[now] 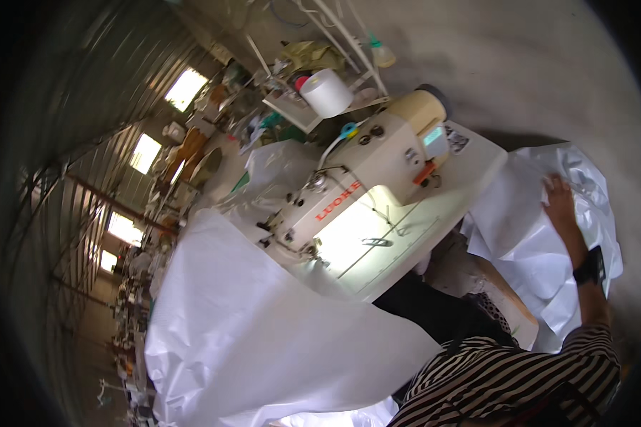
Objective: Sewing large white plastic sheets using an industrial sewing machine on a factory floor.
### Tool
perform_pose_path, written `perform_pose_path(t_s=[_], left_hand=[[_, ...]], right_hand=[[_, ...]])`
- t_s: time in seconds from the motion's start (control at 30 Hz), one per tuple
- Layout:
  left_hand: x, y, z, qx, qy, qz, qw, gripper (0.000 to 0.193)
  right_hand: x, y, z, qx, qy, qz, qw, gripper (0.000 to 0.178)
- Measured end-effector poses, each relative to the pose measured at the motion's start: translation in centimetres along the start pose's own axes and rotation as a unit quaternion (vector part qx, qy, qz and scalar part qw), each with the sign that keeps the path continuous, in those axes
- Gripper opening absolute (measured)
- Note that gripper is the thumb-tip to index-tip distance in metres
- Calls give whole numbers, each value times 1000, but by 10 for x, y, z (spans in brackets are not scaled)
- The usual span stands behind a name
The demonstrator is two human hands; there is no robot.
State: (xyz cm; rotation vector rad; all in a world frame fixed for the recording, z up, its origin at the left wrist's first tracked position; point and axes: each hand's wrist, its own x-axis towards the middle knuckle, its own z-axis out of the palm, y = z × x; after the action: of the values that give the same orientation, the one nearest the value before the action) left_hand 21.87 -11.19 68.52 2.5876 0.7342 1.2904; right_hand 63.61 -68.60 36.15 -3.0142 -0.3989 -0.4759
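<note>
My right hand (560, 201) reaches out at the right, its fingers somewhat apart and lying on a crumpled white plastic-like sheet (509, 213). A dark watch (590, 267) is on that wrist. My left hand does not show. A second large stretch of white sheeting (263, 327) hangs over the front left of the sewing machine (356, 181) and over my lap, one edge reaching the needle area. The machine's lamp lights its pale bed (399, 267). Small metal thread snips (377, 242) lie on the bed, apart from my hand.
Behind the machine stands a white thread cone (326, 93) on a tray, near metal stand poles. Blue-handled scissors (347, 131) rest on the machine head. A small bottle with a green top (382, 53) hangs above. A grey wall (520, 64) rises at the right; cluttered worktables recede at the left.
</note>
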Motion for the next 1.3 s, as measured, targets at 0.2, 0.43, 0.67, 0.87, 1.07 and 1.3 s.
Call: perform_pose_path(t_s=[0.2,0.43,0.67,0.87,1.07,1.3], left_hand=[[-117,-105,-122,187,42,-161,968,86],[-245,-200,-182,340,18,-334,879,86],[-252,-235,-198,547,-54,-456,700,85],[-144,-221,11,-140,-173,-149,963,46],[-169,-274,171,-24,-260,-8,965,53],[-199,-288,198,-171,-67,-118,976,26]], right_hand=[[-46,-297,-61,579,-302,-350,672,58],[-114,-502,-81,677,-464,-373,433,49],[-174,-558,-114,640,-336,-462,514,33],[-197,-550,-129,577,-478,-489,448,30],[-201,-544,-143,592,-520,-478,389,37],[-205,-517,-62,635,-680,-73,359,44]])
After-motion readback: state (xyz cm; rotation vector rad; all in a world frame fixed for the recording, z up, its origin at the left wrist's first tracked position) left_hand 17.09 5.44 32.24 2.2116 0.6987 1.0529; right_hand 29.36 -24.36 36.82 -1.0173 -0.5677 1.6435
